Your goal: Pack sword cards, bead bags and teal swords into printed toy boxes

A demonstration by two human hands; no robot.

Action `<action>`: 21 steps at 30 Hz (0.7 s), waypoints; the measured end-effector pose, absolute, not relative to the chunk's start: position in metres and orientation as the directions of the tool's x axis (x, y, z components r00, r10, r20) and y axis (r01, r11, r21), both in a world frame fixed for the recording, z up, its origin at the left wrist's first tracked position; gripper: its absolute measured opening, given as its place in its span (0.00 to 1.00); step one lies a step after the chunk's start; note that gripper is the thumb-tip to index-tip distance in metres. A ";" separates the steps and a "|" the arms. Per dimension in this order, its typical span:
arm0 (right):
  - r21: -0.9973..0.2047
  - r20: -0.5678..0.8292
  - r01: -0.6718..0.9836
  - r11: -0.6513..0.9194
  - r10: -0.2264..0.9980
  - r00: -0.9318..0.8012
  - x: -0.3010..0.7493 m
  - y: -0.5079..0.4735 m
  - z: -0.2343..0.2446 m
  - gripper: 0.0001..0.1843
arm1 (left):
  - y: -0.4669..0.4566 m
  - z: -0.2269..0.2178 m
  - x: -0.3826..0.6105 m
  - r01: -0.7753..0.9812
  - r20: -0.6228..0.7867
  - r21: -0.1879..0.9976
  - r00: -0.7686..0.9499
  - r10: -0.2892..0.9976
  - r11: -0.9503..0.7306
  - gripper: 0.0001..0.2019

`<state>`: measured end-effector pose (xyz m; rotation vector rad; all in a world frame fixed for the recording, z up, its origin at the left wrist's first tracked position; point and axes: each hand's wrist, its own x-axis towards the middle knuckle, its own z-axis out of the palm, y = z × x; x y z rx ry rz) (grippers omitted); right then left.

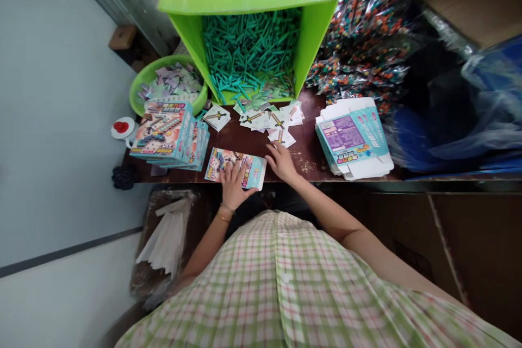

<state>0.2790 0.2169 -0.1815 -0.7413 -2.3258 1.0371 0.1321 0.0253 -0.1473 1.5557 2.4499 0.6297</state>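
A flat printed carton [256, 172] lies on the dark table's front edge. My left hand [234, 182] rests on top of it, fingers spread over the printed face. Just off the carton's right end is my right hand [282, 162], its fingers stretched forward and nothing visible in them. Its fingertips are close to the lower of several cards printed with pixel swords [281, 137]. To the left stands a pile of filled cartons [161, 130]. Unfolded flat cartons [354, 138] are stacked on the right.
Behind the cards, a green bin [320, 38] holds many teal sticks [250, 46]. A green basin [136, 84] with small packets is at the left, near a white cup with a red-topped lid [122, 128]. Bags of coloured pieces [367, 27] are heaped at the back right.
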 end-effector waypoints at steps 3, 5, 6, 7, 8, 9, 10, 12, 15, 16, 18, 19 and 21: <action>-0.651 0.141 0.425 0.630 0.650 -0.747 0.322 0.228 -0.202 0.33 | 0.026 -0.149 0.140 0.885 0.012 0.335 -0.348 0.938 0.324 0.58; -0.596 0.127 0.402 0.695 0.575 -0.808 0.350 0.218 -0.213 0.36 | 0.029 -0.151 0.139 0.900 -0.007 0.317 -0.312 0.950 0.298 0.56; -0.581 0.129 0.387 0.717 0.550 -0.825 0.362 0.212 -0.218 0.36 | 0.031 -0.151 0.137 0.900 -0.005 0.323 -0.309 0.951 0.294 0.52; -0.574 0.137 0.381 0.725 0.544 -0.828 0.373 0.206 -0.221 0.35 | 0.033 -0.152 0.135 0.894 0.010 0.342 -0.311 0.950 0.289 0.48; -0.578 0.150 0.380 0.723 0.551 -0.821 0.380 0.201 -0.224 0.33 | 0.035 -0.151 0.134 0.886 0.041 0.374 -0.313 0.949 0.276 0.42; -0.593 0.167 0.370 0.715 0.559 -0.812 0.386 0.198 -0.225 0.28 | 0.037 -0.149 0.133 0.874 0.091 0.417 -0.312 0.946 0.248 0.37; -0.621 0.187 0.349 0.702 0.565 -0.804 0.389 0.197 -0.225 0.23 | 0.040 -0.145 0.134 0.860 0.161 0.469 -0.308 0.938 0.202 0.33; -0.701 0.233 0.288 0.652 0.591 -0.772 0.389 0.200 -0.223 0.16 | 0.045 -0.132 0.135 0.816 0.328 0.573 -0.320 0.889 0.082 0.29; -0.813 0.285 0.251 0.526 0.735 -0.616 0.379 0.213 -0.212 0.17 | 0.052 -0.103 0.136 0.695 0.460 0.719 -0.484 0.744 0.007 0.25; -0.836 0.286 0.267 0.479 0.796 -0.534 0.374 0.219 -0.206 0.18 | 0.053 -0.094 0.135 0.639 0.450 0.769 -0.567 0.690 0.024 0.24; -0.861 0.279 0.306 0.407 0.880 -0.384 0.364 0.232 -0.192 0.19 | 0.054 -0.080 0.129 0.519 0.383 0.851 -0.719 0.580 0.081 0.22; -0.864 0.284 0.322 0.388 0.902 -0.325 0.360 0.239 -0.184 0.19 | 0.053 -0.075 0.124 0.468 0.347 0.877 -0.769 0.537 0.104 0.21; -0.852 0.323 0.343 0.396 0.913 -0.250 0.352 0.254 -0.169 0.20 | 0.049 -0.067 0.115 0.415 0.303 0.900 -0.814 0.496 0.131 0.21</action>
